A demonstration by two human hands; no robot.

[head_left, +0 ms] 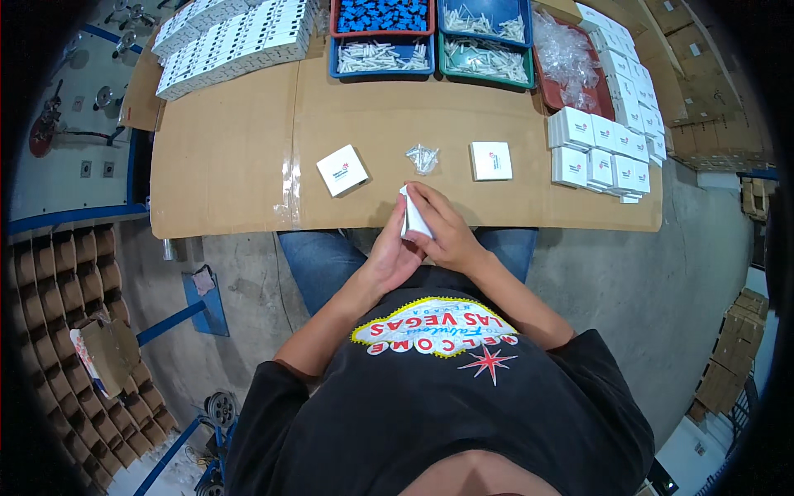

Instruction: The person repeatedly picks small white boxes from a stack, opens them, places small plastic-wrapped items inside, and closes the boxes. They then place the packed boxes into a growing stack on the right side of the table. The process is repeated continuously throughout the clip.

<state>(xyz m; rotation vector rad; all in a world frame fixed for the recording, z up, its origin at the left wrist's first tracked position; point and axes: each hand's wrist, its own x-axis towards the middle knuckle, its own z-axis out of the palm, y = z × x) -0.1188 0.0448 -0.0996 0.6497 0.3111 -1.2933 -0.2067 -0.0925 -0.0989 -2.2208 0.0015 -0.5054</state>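
A small white box (414,217) is held on its edge between both my hands, close to the front edge of the cardboard-covered table (223,165). My left hand (392,258) supports it from the left and below. Around its right side and top curl the fingers of my right hand (447,225), which hide part of it. Just beyond my hands lies a little clear bag of pale plug-like pieces (423,159). A flat white box with a printed top (342,171) rests at an angle to its left, and a similar white box (491,161) sits to its right.
Along the back stand a red tray of blue parts (337,18), blue and green trays (485,80) of white plugs, and a red tray of clear bags (608,103). White boxes are stacked at right (612,157) and far left (231,58).
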